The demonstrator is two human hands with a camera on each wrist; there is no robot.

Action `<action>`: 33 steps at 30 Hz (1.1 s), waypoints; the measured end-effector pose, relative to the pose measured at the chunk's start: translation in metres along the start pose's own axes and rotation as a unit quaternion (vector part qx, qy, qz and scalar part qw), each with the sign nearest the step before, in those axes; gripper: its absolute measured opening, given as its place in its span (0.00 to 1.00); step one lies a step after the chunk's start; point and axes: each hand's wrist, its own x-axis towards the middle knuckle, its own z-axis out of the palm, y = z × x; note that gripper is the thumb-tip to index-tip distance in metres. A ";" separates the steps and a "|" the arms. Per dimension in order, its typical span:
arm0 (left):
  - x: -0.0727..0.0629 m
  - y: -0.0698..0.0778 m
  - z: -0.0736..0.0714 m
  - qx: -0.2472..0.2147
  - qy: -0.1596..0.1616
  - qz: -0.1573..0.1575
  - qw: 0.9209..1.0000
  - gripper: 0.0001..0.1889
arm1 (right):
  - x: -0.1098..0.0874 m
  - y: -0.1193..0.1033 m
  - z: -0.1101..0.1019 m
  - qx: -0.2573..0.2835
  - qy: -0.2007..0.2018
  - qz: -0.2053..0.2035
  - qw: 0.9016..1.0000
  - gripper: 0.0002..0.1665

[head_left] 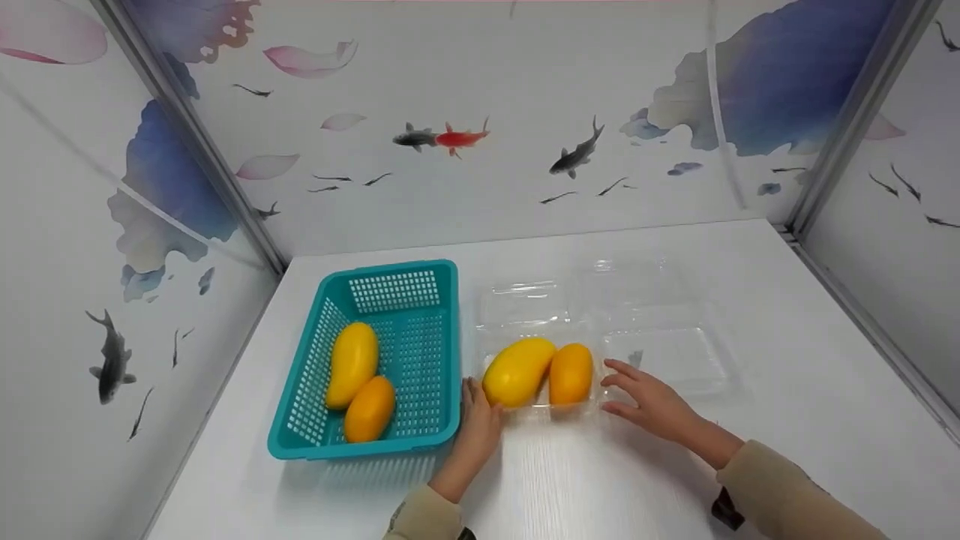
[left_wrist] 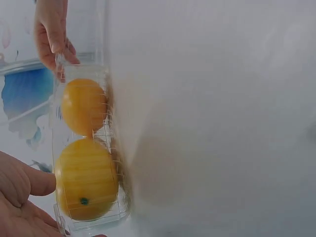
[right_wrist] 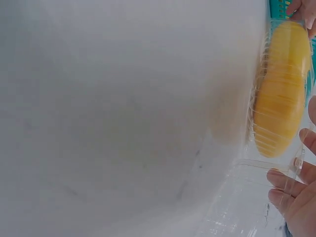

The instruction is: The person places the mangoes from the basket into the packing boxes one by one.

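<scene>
A clear plastic clamshell box [head_left: 536, 292] lies unfolded on the table, its clear lid [head_left: 667, 360] spread to the right. In its near part are a yellow mango [head_left: 519, 371] and an orange-yellow mango [head_left: 571, 373], side by side. My left hand [head_left: 477, 426] rests along the box's left side, between box and basket; in the left wrist view its thumb [left_wrist: 40, 181] is beside the yellow mango. At the seam between box and lid is my right hand [head_left: 654, 403], fingers spread and extended; the right wrist view shows its fingertips [right_wrist: 280, 197] at the clear plastic edge.
Left of the box stands a teal plastic basket [head_left: 451, 337] holding a yellow mango [head_left: 352, 365] and an orange mango [head_left: 370, 409]. White panels [head_left: 480, 202] painted with fish and petals enclose the white table [head_left: 540, 487] at the back and sides.
</scene>
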 end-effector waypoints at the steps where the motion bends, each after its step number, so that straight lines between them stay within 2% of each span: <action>1: 0.000 0.000 -0.001 0.007 -0.005 -0.002 1.000 0.30 | 0.000 -0.001 -0.001 0.001 -0.008 0.004 1.000 0.22; 6: 0.002 0.002 -0.006 0.024 -0.032 -0.022 0.999 0.30 | 0.014 -0.008 -0.011 -0.004 -0.037 0.030 0.999 0.18; 11: 0.005 0.002 -0.008 0.026 -0.047 -0.051 0.997 0.31 | 0.051 -0.015 -0.021 0.003 -0.070 0.053 0.996 0.20; 14: 0.004 0.003 -0.008 0.021 -0.047 -0.058 0.997 0.31 | 0.077 -0.015 -0.025 0.017 -0.106 0.095 0.990 0.26; 18: 0.001 0.004 -0.005 0.015 -0.041 -0.050 0.998 0.30 | 0.106 -0.008 -0.027 0.031 -0.135 0.174 0.975 0.33; 20: 0.001 0.005 -0.004 0.012 -0.033 -0.043 0.998 0.30 | 0.118 -0.002 -0.027 0.040 -0.136 0.202 0.969 0.35; 27: 0.003 0.005 -0.004 0.026 0.000 -0.015 1.000 0.29 | 0.145 0.006 -0.024 0.047 -0.135 0.250 0.958 0.39; 30: 0.003 0.003 -0.002 0.019 0.002 -0.022 1.000 0.29 | 0.148 0.008 -0.022 0.073 -0.137 0.276 0.949 0.41; 33: 0.005 0.002 -0.001 -0.013 -0.005 -0.038 0.999 0.30 | 0.149 0.010 -0.019 0.123 -0.124 0.288 0.942 0.42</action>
